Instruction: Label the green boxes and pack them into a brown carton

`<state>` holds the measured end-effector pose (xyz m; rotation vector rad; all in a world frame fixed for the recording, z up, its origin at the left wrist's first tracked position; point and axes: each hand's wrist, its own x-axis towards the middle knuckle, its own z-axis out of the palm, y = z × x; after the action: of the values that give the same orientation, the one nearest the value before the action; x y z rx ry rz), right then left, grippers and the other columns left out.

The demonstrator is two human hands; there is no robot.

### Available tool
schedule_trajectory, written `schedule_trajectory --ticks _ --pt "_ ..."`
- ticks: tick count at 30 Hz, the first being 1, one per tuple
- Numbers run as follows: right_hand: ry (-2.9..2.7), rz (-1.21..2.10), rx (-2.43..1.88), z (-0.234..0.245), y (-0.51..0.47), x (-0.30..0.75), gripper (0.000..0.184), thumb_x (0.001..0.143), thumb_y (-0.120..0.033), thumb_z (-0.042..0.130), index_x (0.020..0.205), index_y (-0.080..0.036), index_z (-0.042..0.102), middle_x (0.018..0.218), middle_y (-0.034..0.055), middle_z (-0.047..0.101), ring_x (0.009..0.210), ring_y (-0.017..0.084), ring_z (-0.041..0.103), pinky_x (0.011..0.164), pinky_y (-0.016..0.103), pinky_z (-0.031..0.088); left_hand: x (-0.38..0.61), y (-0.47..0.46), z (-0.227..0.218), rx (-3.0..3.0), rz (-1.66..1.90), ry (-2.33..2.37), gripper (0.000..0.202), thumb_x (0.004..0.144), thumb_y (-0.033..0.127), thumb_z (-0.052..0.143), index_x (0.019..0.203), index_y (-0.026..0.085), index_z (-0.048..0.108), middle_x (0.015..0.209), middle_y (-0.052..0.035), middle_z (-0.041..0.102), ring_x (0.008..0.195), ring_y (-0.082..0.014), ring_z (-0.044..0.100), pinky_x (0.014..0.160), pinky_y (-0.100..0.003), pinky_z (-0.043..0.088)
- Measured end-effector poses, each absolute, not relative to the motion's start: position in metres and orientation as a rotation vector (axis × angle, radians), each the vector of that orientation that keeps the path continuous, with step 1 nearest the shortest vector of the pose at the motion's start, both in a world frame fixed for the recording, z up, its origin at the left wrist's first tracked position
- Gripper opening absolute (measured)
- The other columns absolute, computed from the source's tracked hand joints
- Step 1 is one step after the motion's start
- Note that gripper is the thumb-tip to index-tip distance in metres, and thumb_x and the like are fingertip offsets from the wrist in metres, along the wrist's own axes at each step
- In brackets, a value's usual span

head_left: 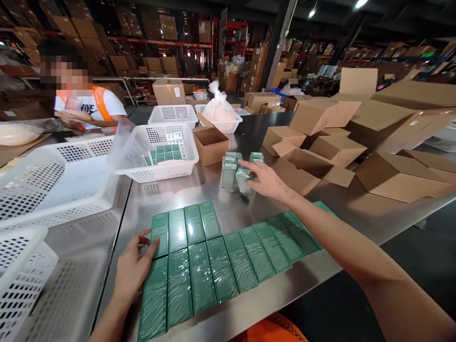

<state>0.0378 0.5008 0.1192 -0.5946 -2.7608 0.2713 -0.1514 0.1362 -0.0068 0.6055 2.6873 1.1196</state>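
My left hand (136, 266) rests at the left end of a row of flat green boxes in clear wrap (199, 275), thumb and fingers apart along the end box. A shorter second row (185, 228) lies behind its left part. Farther back, my right hand (269, 180) reaches over a cluster of upright small green boxes (228, 175). Its index finger stretches across the top of the front box (244, 182), and the thumb is at that box's right side. The other fingers of this hand are partly hidden.
White plastic baskets (156, 173) stand at left, one holding green boxes. An open carton (213, 145) is beside it. Several open cartons (324, 152) crowd the right. A tied plastic bag (218, 104) sits in a back basket. A co-worker in an orange vest (103, 102) is at far left.
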Motion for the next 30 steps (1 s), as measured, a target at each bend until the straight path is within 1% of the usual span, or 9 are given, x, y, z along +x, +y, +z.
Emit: schedule_trajectory --ticks 2,7,10,14,16,20,23,26,30 --pt "-2.544 0.456 -0.681 0.111 0.491 0.045 0.061 0.084 -0.024 0.052 0.145 -0.028 0.046 0.109 0.0060 0.058 0.090 0.022 0.058 0.089 0.037 0.047 -0.152 0.135 -0.009 0.621 1.125 2.687 0.047 0.078 0.061 0.055 0.106 0.023 0.061 0.105 -0.0051 0.068 0.081 -0.0236 0.064 0.075 -0.035 0.046" --pt "-2.499 0.926 -0.933 0.075 0.459 0.069 0.080 0.086 -0.039 0.058 0.154 -0.022 0.021 0.092 0.0040 0.064 0.074 0.022 0.062 0.073 0.036 0.051 -0.151 0.135 -0.007 0.626 1.103 2.692 0.045 0.080 0.058 0.054 0.106 0.022 0.060 0.114 -0.0071 0.068 0.087 -0.0257 0.064 0.076 -0.035 0.046" --pt "-2.850 0.982 -0.890 0.065 0.449 0.073 0.068 0.088 -0.056 0.056 0.143 -0.020 0.042 0.079 0.0042 0.066 0.076 0.026 0.065 0.071 0.036 0.050 -0.150 0.136 -0.005 0.625 1.095 2.694 0.050 0.080 0.060 0.052 0.112 0.022 0.059 0.109 -0.0064 0.068 0.086 -0.0256 0.063 0.075 -0.035 0.046" --pt "-3.076 0.844 -0.800 0.065 0.445 0.056 0.048 0.092 -0.058 0.050 0.112 -0.018 0.066 0.103 0.0130 0.069 0.102 0.030 0.063 0.084 0.036 0.047 -0.150 0.135 -0.004 0.620 1.078 2.686 0.054 0.080 0.062 0.050 0.116 0.023 0.058 0.097 -0.0034 0.066 0.079 -0.0236 0.063 0.075 -0.035 0.045" --pt "-3.101 0.903 -0.868 0.066 0.444 0.044 0.046 0.092 -0.053 0.053 0.119 -0.017 0.064 0.098 0.0118 0.071 0.096 0.028 0.066 0.081 0.034 0.048 -0.150 0.135 -0.004 0.609 1.078 2.678 0.053 0.080 0.062 0.051 0.115 0.023 0.058 0.099 -0.0033 0.066 0.079 -0.0235 0.062 0.075 -0.035 0.044" --pt "-3.084 1.016 -0.953 0.066 0.444 0.031 0.061 0.096 -0.040 0.047 0.152 -0.023 0.030 0.077 0.0034 0.071 0.062 0.021 0.067 0.065 0.032 0.051 -0.150 0.137 -0.003 0.596 1.078 2.669 0.054 0.079 0.062 0.051 0.116 0.023 0.057 0.099 -0.0037 0.066 0.086 -0.0253 0.062 0.076 -0.035 0.044" --pt "-3.061 0.918 -0.884 0.067 0.445 0.030 0.051 0.099 -0.042 0.040 0.147 -0.024 0.042 0.097 0.0091 0.072 0.085 0.026 0.069 0.079 0.037 0.051 -0.149 0.138 -0.001 0.605 1.077 2.665 0.056 0.078 0.062 0.050 0.117 0.022 0.056 0.096 -0.0036 0.065 0.083 -0.0254 0.061 0.076 -0.035 0.044" --pt "-3.025 0.849 -0.826 0.066 0.444 0.029 0.058 0.091 -0.061 0.049 0.126 -0.016 0.062 0.111 0.0154 0.067 0.109 0.033 0.061 0.092 0.041 0.048 -0.148 0.138 0.001 0.613 1.078 2.666 0.056 0.078 0.062 0.049 0.117 0.022 0.056 0.096 -0.0039 0.064 0.082 -0.0253 0.061 0.077 -0.035 0.044" --pt "-2.921 1.146 -0.958 0.058 0.444 0.028 0.080 0.076 -0.056 0.072 0.141 -0.016 0.046 0.106 0.0135 0.064 0.084 0.026 0.067 0.070 0.035 0.056 -0.147 0.138 0.002 0.607 1.077 2.664 0.057 0.078 0.062 0.049 0.118 0.022 0.056 0.097 -0.0042 0.064 0.083 -0.0251 0.061 0.076 -0.035 0.044"
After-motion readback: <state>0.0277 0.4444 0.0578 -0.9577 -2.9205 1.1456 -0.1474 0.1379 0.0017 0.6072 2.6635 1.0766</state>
